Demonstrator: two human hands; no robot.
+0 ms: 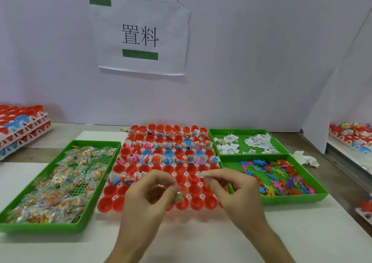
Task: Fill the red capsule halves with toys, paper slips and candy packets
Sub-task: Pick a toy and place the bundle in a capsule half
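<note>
Head: hands [145, 198] seemingly pinch packet [178, 195] over capsules [196, 202].

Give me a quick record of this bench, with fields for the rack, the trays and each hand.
rack: red capsule halves, far rows partly filled, near rows mostly empty
left tray: candy packets
far right tray: paper slips
near right tray: toys
left hand: pinches a single packet
right hand: pinches a pale piece, blurred

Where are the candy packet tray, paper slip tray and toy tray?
candy packet tray [40, 228]: head view, front wall.
paper slip tray [241, 142]: head view, bare mesh floor.
toy tray [291, 199]: head view, front wall.
</note>
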